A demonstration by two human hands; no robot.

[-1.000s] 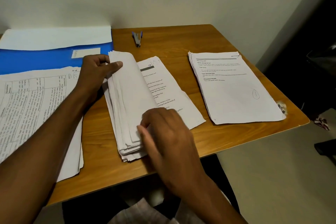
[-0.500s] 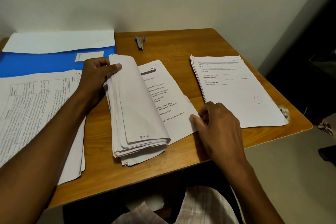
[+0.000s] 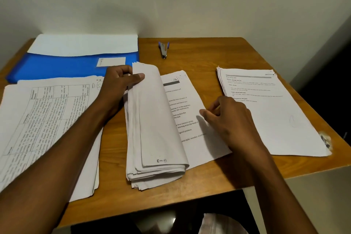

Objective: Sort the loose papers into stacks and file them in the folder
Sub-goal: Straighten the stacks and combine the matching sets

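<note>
From the head camera, the left hand (image 3: 118, 83) grips the folded-back sheets of the middle stack (image 3: 153, 125), thumb curled over their top edge. The right hand (image 3: 229, 119) pinches the right edge of the printed sheet (image 3: 191, 116) exposed beneath. Another stack (image 3: 266, 112) lies well apart at right, a third (image 3: 43, 123) at left, overlapping the blue folder (image 3: 62, 66). A stapler (image 3: 163, 49) sits beyond on the wooden table (image 3: 199, 57).

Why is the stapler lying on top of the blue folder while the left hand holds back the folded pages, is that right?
Not quite. The stapler lies on the bare table, right of the blue folder, as the head view shows. The left hand does hold back the folded pages.
</note>
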